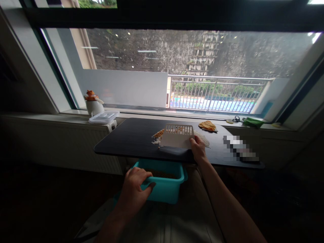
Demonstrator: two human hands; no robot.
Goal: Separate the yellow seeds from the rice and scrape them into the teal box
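Note:
My right hand is closed on the right edge of a flat beige slotted scraper, held tilted over the dark table. Behind and beside it lie yellow-brown kernels and white grains, partly hidden by the scraper. Below the table's front edge, my left hand is closed over the near left rim of a teal plastic bin, thumb outside. Dark brown grains cover what I see of the bin's bottom.
The dark table stands against the windowsill. On it lie a folded yellow cloth and a pixelated object at right. The sill holds a white pot, a clear plastic box, black scissors and a green bundle.

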